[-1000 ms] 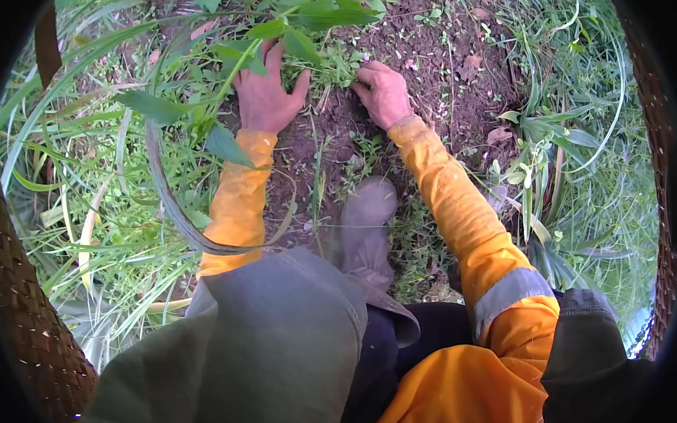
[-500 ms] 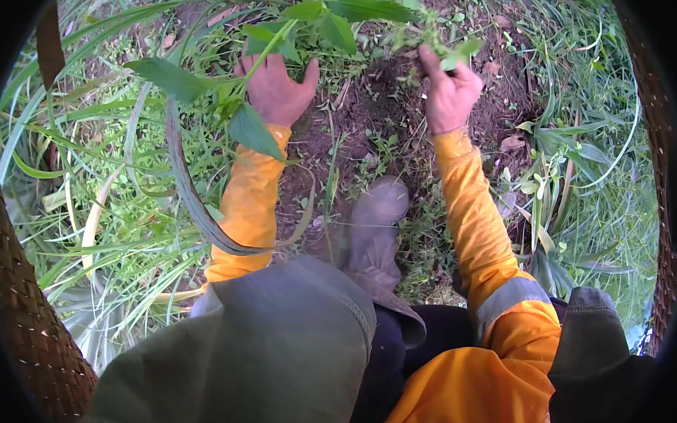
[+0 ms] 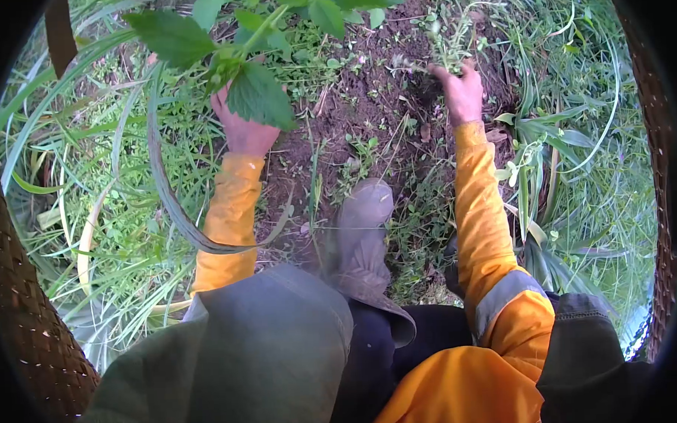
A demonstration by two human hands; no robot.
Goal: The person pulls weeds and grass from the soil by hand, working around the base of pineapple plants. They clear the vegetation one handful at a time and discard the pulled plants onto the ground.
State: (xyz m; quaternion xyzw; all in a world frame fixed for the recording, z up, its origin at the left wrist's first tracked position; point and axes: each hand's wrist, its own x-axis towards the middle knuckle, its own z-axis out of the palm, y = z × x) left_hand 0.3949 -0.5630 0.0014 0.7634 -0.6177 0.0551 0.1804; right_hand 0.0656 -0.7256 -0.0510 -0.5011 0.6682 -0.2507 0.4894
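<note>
My right hand is closed on a small bunch of uprooted-looking weeds, whose thin leafy stems stick up past the fingertips above bare soil. To the left, my left hand reaches down among low green plants at the edge of the soil. A broad toothed leaf close to the camera covers much of that hand. The finger parts that show look apart, with nothing visible held in them.
Dark soil with scattered seedlings runs between the hands. Long grass grows on the left, and strappy plants stand on the right. A muddy boot is planted in the middle. A curved dry blade arches over the left sleeve.
My right hand has moved slightly right and down, still with the weeds. My left hand has shifted left and lower in view, now more covered by the leaf.
</note>
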